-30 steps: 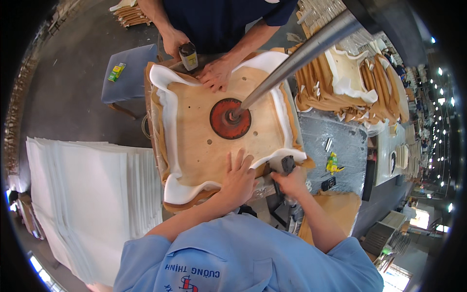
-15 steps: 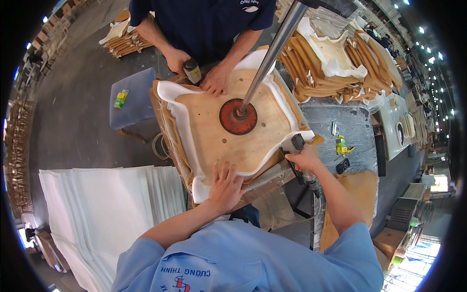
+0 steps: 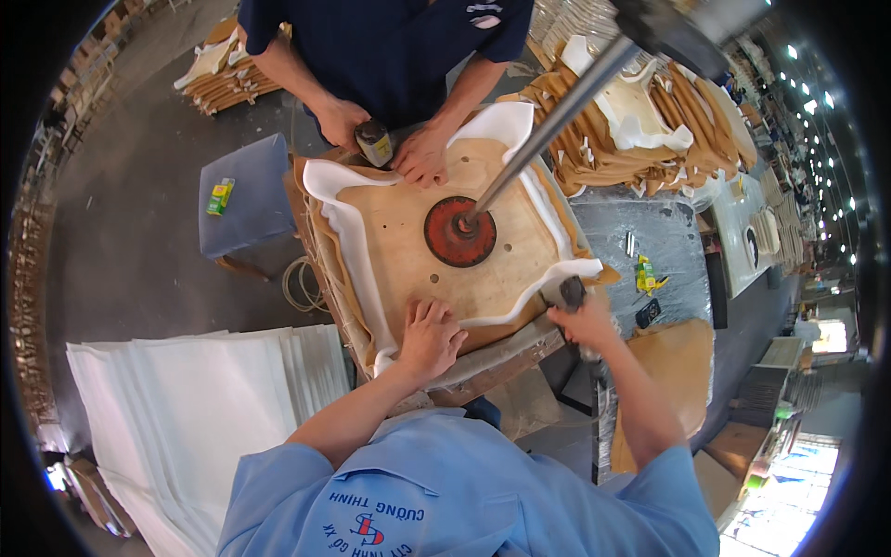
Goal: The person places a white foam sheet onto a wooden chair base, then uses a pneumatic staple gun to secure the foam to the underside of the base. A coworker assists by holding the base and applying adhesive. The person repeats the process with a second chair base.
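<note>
Over on the far left there's a big stack of white foam sheets [image 3: 186, 408] on the floor, and above it a grey-blue stool [image 3: 249, 200] with a small yellow-green packet [image 3: 220, 196] sitting on top. A loop of pale cord [image 3: 302, 283] hangs just beside the bench.

Then the main thing: a plywood seat board [image 3: 445, 251], lying flat on the bench in the middle of the shot, with white foam [image 3: 348, 227] folded up around its edges. A round red press pad [image 3: 459, 231] sits dead centre on it, with a metal rod [image 3: 548, 130] slanting up to the upper right.

The left hand [image 3: 429, 339] lies flat on the near edge of the board, fingers spread open and pressing down on the wood and the foam lip, not gripping anything.

Across the bench a co-worker in a dark blue shirt has one hand [image 3: 342, 123] wrapped round a small dark tool [image 3: 375, 142] at the far edge, and the other hand [image 3: 422, 153] flat on the board.

The right hand [image 3: 585, 325] is at the near right corner, fingers curled tight around the handle of a dark staple gun [image 3: 568, 295], whose nose is touching the foam at that corner.

Further right there's a grey table [image 3: 640, 232] with another yellow-green packet [image 3: 645, 275], and behind it a pile of bare wooden seat frames [image 3: 650, 130].
</note>
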`<state>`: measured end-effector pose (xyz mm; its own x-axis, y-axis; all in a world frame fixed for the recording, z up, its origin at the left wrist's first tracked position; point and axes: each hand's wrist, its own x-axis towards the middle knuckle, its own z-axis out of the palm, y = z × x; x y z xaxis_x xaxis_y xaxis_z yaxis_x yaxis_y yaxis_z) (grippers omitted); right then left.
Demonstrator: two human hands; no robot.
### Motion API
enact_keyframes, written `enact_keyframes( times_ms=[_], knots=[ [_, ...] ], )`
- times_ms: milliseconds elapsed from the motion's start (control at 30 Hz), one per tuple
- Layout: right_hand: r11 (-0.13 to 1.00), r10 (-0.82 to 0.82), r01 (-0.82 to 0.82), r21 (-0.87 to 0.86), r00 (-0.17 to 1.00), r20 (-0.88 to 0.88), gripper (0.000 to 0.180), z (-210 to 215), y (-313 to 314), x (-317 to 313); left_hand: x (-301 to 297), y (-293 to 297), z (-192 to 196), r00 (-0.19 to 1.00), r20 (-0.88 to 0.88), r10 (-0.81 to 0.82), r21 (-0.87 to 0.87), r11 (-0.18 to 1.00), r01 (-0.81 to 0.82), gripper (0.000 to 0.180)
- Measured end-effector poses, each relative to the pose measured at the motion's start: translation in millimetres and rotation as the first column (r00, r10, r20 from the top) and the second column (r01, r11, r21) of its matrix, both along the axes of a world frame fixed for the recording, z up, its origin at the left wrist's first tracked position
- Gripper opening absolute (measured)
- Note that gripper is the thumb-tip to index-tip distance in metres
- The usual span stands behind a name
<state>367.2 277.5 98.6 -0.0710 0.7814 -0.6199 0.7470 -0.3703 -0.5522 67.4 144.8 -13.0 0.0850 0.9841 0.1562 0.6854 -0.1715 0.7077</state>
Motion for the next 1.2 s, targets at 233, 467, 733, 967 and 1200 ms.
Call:
enact_keyframes(
  times_ms=[233,467,733,967,1200],
  knots=[
    [0.990,-0.097,0.056,-0.131,0.937,-0.334,0.020,-1,-103,-79,3,3,-6,0.983,0.129,0.130,0.014,0.991,-0.132,0.017],
    [0.987,-0.133,0.103,-0.126,0.957,-0.258,0.019,-15,-109,-110,2,6,-8,0.974,0.154,0.164,-0.002,0.986,-0.165,0.012],
    [0.998,0.052,-0.053,-0.015,0.995,-0.087,0.025,-14,-104,-118,5,6,-9,0.973,0.147,0.176,-0.005,0.984,-0.178,0.014],
    [0.985,0.102,-0.091,0.144,0.992,-0.071,0.034,-24,-110,-108,1,11,1,0.988,0.096,0.124,-0.086,0.990,-0.116,0.016],
    [0.913,-0.313,0.408,0.019,0.729,-0.609,0.030,-8,-124,-30,46,40,39,0.975,0.210,-0.068,-0.080,0.993,0.086,0.022]
  ],
)
